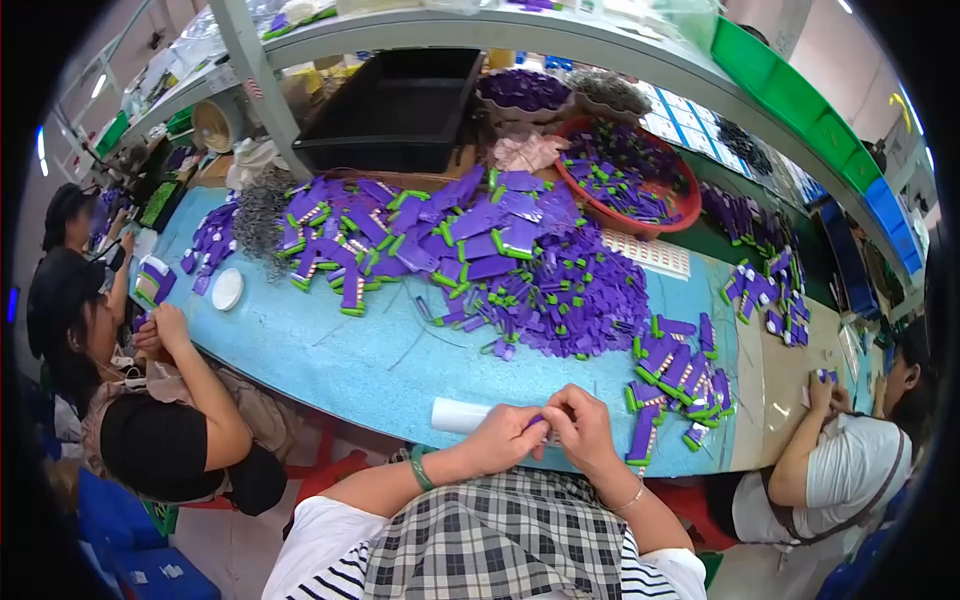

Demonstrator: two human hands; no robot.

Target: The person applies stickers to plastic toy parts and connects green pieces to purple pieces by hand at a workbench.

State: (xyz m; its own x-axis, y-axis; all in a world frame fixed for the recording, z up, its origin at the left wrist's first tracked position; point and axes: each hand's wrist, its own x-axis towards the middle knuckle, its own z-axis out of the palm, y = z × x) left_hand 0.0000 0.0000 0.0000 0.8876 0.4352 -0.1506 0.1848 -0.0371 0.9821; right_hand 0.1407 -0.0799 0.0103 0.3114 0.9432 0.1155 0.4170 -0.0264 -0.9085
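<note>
Table (330,350), blue-topped, extends ahead of the person's two hands, which meet over its near edge. The left hand (505,438) grasps a small purple part (536,421) between bent fingers; the right hand (582,428) is closed at the part's other side, thumb and fingers pinched, hiding most of it. A white cylinder (455,414) lies on its side just left of the left hand. Ahead of both hands is a heap (590,290) of small purple and green pieces. A loose group (670,370) of purple-and-green units lies right of the right hand. Farther ahead, beyond the heap, a red basin (688,207) holds similar pieces. A white disc (228,289) lies well left of the left hand.
</note>
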